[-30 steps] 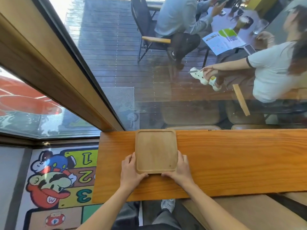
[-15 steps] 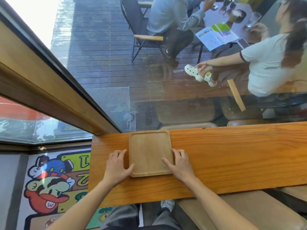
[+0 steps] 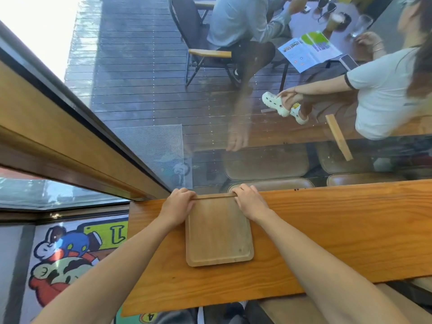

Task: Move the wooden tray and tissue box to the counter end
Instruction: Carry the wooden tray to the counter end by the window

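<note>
A light wooden tray (image 3: 218, 232) lies flat on the orange-brown wooden counter (image 3: 327, 230), close to the counter's left end and against the window glass. My left hand (image 3: 178, 204) curls over the tray's far left corner. My right hand (image 3: 250, 202) grips its far right corner. Both sets of fingers wrap the far rim next to the glass. No tissue box is in view.
The window glass (image 3: 210, 113) rises right behind the counter's far edge. The counter's left end (image 3: 129, 242) drops off above a cartoon floor mat (image 3: 63, 253). Brown stools (image 3: 273, 184) and seated people show through the glass. A bench (image 3: 292, 309) sits below on my side.
Both hands have moved from the tray's near corners, along its sides, up to its far corners by the glass. The tray sits where it was on the counter.
</note>
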